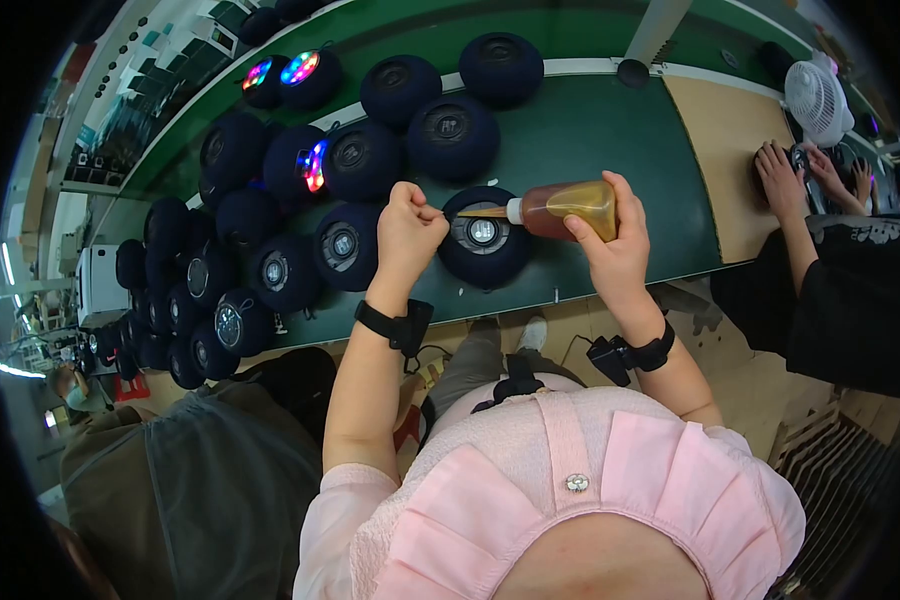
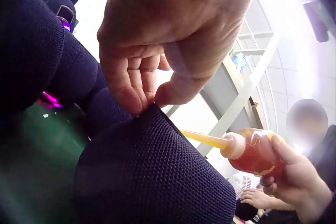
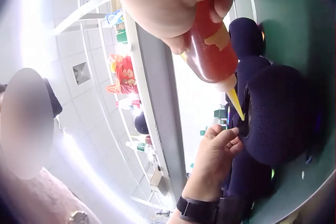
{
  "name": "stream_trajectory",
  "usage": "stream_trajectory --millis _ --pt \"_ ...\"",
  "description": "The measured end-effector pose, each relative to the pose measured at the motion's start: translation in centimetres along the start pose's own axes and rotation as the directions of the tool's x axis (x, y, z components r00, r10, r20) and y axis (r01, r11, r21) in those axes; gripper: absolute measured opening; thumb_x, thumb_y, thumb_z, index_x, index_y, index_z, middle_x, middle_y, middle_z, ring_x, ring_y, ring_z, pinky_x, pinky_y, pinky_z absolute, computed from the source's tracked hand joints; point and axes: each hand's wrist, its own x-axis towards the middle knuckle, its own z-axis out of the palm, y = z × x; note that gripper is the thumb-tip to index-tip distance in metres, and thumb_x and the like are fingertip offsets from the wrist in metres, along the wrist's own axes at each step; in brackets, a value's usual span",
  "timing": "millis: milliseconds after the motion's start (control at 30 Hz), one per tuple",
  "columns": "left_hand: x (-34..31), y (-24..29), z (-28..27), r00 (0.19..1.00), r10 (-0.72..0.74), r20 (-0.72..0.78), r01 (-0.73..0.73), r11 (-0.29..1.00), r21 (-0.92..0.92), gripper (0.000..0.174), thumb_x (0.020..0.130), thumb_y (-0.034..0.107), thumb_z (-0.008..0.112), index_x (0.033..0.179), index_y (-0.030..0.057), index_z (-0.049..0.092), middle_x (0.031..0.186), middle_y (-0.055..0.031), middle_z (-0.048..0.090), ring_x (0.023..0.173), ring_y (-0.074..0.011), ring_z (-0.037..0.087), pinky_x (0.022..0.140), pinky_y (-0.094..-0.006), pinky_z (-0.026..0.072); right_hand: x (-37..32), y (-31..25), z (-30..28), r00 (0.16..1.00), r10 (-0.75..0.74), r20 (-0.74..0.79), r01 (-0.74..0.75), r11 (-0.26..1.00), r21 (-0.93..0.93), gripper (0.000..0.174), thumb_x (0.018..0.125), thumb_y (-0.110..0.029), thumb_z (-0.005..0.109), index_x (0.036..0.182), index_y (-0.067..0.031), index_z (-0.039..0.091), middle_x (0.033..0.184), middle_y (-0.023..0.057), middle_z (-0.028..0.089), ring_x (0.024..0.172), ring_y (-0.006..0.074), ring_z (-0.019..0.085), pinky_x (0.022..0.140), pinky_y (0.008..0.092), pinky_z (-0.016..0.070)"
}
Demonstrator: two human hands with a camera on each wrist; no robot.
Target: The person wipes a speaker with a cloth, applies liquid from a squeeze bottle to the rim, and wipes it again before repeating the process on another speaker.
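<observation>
A round speaker [image 1: 482, 270] in dark navy mesh fabric sits on the green bench in front of me, its dark ring and pale centre facing up. Thumb and fingertips of my left hand [image 1: 410, 232] pinch the fabric [image 2: 157, 155] at its rim, drawn up to a peak in the left wrist view. My right hand [image 1: 618, 240] grips a squeeze bottle [image 1: 570, 208] of amber-brown liquid, tipped on its side. Its thin yellow nozzle [image 3: 234, 103] points at the inner edge of the fabric, close to the left fingertips.
Many similar speakers [image 1: 350, 160] crowd the left and back of the green bench [image 1: 610, 130], some with coloured lights [image 1: 300, 68]. To the right are a brown board [image 1: 720, 150], a white fan [image 1: 816, 100] and another person's hands [image 1: 782, 180]. Someone in dark clothing [image 1: 200, 490] is at left.
</observation>
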Motion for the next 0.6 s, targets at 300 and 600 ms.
stream_trajectory --millis 300,600 --pt "0.1 -0.3 0.0 1.000 0.008 0.008 -0.008 1.000 -0.018 0.028 0.070 -0.007 0.058 0.086 0.0038 0.038 0.068 -0.0070 0.062 0.062 -0.0067 0.057 0.059 -0.0194 0.0452 -1.2 -1.8 0.3 0.944 -0.327 -0.033 0.319 0.935 -0.153 0.060 0.066 -0.022 0.080 0.119 -0.0112 0.054 0.111 0.0130 0.048 0.083 0.0276 0.060 0.070 0.0340 0.0523" --pt "0.5 -0.2 -0.5 0.997 0.003 0.074 0.003 0.996 -0.088 0.029 0.071 -0.007 0.058 0.087 0.0044 0.038 0.071 -0.0075 0.063 0.064 -0.0069 0.057 0.060 -0.0196 0.0455 -2.1 -1.0 0.4 0.983 -0.182 -0.031 0.180 0.981 -0.072 0.061 0.070 -0.018 0.078 0.123 -0.0107 0.050 0.111 0.0141 0.050 0.090 0.0277 0.057 0.079 0.0340 0.0487"
